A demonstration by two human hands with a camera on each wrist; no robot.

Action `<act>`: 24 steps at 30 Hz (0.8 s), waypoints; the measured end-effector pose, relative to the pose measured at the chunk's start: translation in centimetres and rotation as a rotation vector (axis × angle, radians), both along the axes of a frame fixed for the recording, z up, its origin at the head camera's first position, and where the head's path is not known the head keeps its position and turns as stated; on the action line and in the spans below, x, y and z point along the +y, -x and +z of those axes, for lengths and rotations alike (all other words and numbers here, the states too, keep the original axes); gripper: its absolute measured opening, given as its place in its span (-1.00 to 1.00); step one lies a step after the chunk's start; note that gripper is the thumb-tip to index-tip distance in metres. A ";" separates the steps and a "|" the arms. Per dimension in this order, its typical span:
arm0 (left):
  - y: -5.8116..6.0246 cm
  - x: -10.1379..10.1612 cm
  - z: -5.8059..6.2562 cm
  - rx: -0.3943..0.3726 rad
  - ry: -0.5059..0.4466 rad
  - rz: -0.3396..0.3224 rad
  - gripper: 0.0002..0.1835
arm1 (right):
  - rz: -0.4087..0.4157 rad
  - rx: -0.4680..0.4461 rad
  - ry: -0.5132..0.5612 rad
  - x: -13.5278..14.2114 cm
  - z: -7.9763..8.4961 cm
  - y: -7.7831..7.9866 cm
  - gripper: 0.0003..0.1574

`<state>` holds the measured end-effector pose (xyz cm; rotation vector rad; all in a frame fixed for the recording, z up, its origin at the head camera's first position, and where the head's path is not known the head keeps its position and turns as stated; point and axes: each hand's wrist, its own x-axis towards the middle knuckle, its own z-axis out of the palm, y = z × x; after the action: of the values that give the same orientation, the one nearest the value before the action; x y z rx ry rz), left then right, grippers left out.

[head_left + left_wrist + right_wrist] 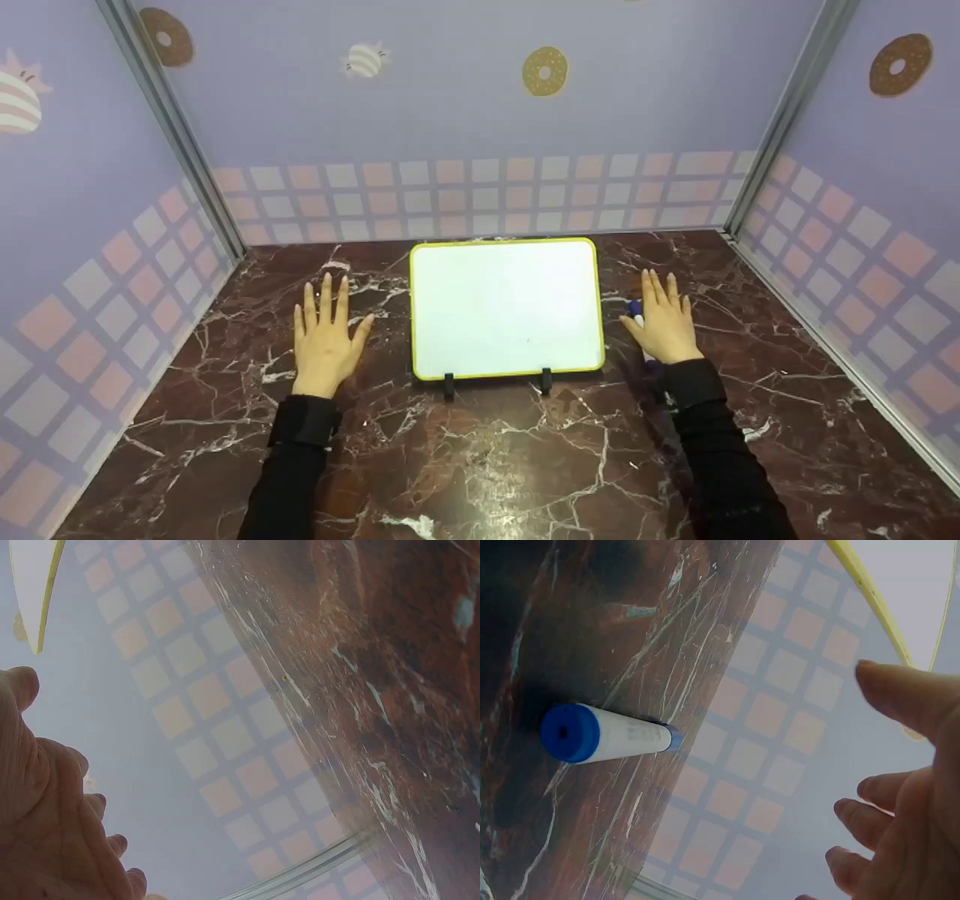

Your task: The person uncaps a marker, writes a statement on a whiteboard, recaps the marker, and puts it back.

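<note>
A whiteboard (506,307) with a yellow frame stands on two small black feet in the middle of the table, its face blank but for a tiny speck. To its left my left hand (324,352) is held palm down with the fingers straight, holding nothing. On the other side, my right hand (666,322) also has straight fingers and an empty palm. Partly hidden beneath it in the head view is a marker, white with blue ends; the right wrist view shows the marker (626,733) lying on the table, apart from the fingers.
The tabletop (495,465) is dark red marble pattern with white veins. Lilac panels with a checked band enclose it at the back (465,112), left (90,225) and right (862,187). Metal posts (787,105) run up the corners.
</note>
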<state>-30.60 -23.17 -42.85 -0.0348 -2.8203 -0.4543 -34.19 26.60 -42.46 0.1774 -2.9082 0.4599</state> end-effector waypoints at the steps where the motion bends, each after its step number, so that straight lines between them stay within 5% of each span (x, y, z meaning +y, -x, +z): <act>1: 0.0 0.0 0.0 -0.004 0.002 0.002 -0.21 | -0.002 -0.002 -0.004 0.0 -0.1 0.0 0.10; 13: -0.1 0.1 -0.1 0.038 -0.010 0.003 -0.23 | -0.109 -0.103 -0.026 0.6 -0.8 0.1 0.07; 20: -0.1 0.1 -0.1 0.016 -0.002 0.002 -0.22 | -0.123 -0.065 -0.003 1.0 -1.8 0.4 -0.43; 24: 0.1 0.0 -0.1 0.003 0.004 0.006 -0.21 | -0.126 -0.084 0.019 1.1 -2.1 0.6 -0.55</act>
<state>-30.66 -23.13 -42.99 -0.0277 -2.8179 -0.4465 -34.81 27.70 -44.60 -0.0292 -2.9726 0.4848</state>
